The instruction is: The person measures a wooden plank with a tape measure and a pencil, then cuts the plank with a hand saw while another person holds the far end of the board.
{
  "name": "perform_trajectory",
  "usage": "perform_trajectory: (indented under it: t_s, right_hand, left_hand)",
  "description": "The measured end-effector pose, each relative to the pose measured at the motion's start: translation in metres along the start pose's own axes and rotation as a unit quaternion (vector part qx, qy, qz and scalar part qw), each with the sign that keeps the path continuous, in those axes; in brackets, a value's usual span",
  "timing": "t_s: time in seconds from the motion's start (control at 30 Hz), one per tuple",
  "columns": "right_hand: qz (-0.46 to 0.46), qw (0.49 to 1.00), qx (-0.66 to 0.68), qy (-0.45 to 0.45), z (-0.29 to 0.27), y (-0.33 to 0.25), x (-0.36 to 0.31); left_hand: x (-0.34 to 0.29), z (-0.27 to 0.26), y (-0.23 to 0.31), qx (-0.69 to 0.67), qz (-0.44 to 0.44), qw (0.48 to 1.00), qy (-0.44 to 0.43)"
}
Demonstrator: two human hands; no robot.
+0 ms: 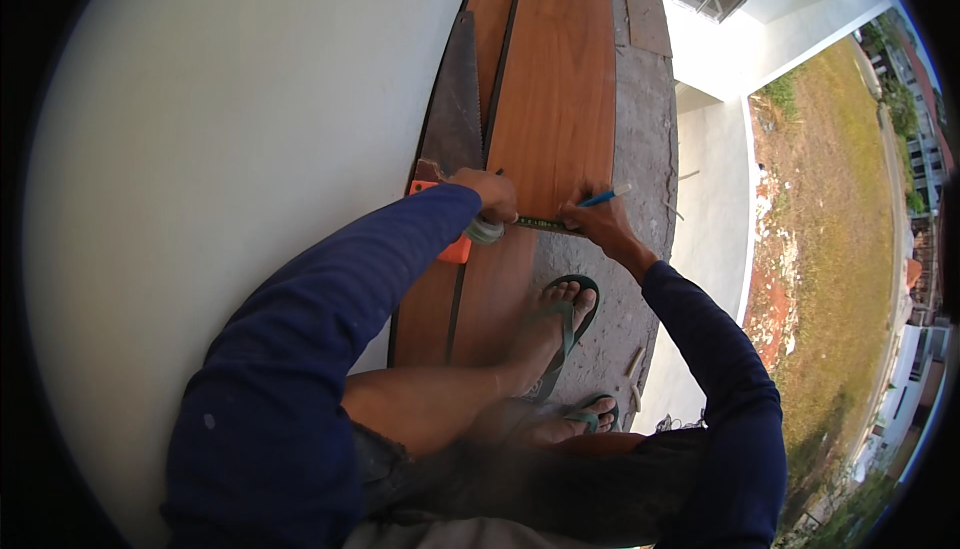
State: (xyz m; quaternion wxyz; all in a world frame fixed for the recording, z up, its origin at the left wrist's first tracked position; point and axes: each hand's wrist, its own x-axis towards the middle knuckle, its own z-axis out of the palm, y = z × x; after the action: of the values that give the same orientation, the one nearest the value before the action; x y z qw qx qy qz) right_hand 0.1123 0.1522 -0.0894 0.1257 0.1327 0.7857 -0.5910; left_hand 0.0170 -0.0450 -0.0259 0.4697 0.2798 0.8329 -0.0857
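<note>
My left hand (487,194) is closed on a tape measure (485,233), whose case partly shows below my fingers. Its dark blade (540,223) stretches across the brown wood-look plank (556,79) toward the right edge. There my right hand (598,217) grips a blue pen (603,196) and rests near the blade's end; my fingers hide the pen's tip. Beside my left hand lies a handsaw with a dark, worn blade (457,99) and an orange handle (457,251), partly covered by my hand and sleeve.
A plain pale wall (230,119) rises on the left. More brown plank (426,314) lies under the saw. My feet in green flip-flops (568,324) stand on rough grey concrete (640,139). Beyond its right edge are a white wall (715,189) and a grassy yard (840,209).
</note>
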Motion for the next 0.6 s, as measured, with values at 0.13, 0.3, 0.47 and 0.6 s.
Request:
perform_trajectory:
  t_s: [0.13,0.3,0.47,0.6]
  right_hand:
    - [0.012,1.0,0.022,-0.009,0.0,-0.004,0.0]
    - [0.01,0.998,0.053,-0.028,-0.008,-0.009,0.003]
    - [-0.011,0.985,0.175,0.012,-0.041,-0.017,0.015]
    - [-0.021,0.986,0.165,-0.012,-0.038,-0.006,0.008]
  left_hand:
    - [0.003,0.002,0.0,-0.004,-0.006,1.0,0.002]
    - [0.007,0.003,-0.002,-0.006,0.016,1.0,-0.001]
    - [0.005,-0.006,-0.009,-0.046,0.073,0.996,-0.03]
    - [0.007,0.003,0.004,-0.049,0.167,0.976,-0.128]
